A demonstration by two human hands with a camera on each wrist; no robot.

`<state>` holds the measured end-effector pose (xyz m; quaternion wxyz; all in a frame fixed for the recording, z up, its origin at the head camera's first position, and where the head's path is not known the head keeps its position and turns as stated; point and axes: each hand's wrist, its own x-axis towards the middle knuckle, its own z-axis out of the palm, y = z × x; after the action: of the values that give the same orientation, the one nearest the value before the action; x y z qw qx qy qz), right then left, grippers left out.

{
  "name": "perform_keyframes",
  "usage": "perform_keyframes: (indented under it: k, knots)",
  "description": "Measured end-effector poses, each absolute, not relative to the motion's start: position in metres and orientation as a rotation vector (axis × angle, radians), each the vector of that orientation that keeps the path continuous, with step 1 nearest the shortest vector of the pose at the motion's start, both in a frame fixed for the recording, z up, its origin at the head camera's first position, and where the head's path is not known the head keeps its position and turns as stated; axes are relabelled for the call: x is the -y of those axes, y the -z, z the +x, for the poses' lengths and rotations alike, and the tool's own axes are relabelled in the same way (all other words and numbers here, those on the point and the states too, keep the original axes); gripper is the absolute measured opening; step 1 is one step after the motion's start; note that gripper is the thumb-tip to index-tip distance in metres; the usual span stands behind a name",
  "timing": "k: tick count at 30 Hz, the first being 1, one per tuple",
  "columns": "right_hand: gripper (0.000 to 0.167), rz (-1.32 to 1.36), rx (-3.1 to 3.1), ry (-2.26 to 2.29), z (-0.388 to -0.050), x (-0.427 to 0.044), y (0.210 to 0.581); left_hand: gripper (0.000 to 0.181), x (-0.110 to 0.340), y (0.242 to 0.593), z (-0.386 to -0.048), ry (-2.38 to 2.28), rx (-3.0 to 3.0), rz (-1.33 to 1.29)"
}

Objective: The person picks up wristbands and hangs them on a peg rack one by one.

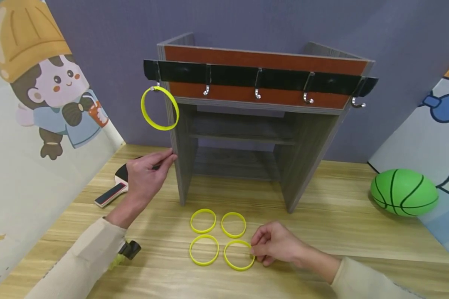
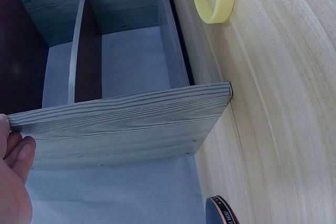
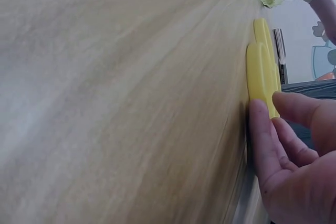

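My left hand pinches the front edge of the left side panel of a small grey wooden shelf unit. Low on the tabletop, my right hand holds the right rim of a yellow ring between thumb and fingers; the right wrist view shows this pinch close up. Several similar yellow rings lie flat in a group with it, in front of the unit. Another yellow ring hangs from the leftmost silver hook. The black hook rail runs across the unit's reddish-brown front board.
A table tennis racket lies on the wooden table left of the unit, partly behind my left hand. To the far right sits a green ball with black lines. Bare silver hooks stick out from the rail. Cartoon-printed walls flank the table.
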<state>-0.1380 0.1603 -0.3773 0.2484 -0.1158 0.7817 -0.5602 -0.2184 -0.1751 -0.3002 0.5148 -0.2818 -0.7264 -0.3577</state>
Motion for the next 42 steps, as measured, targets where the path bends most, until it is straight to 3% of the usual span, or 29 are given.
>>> perform_keyframes:
  k: [15, 35, 42]
  knots:
    - [0.016, -0.269, -2.136, 1.52, -0.141, -0.157, 0.378, 0.015, 0.174, 0.301, -0.22, 0.833, 1.749, -0.671]
    - [0.018, -0.367, -2.05, 1.597, -0.144, -0.193, 0.373, 0.015, 0.173, 0.302, -0.222, 0.816, 1.746, -0.671]
    - [0.008, -0.38, -2.066, 1.639, -0.148, -0.21, 0.363, 0.015, 0.173, 0.302, -0.222, 0.821, 1.747, -0.673]
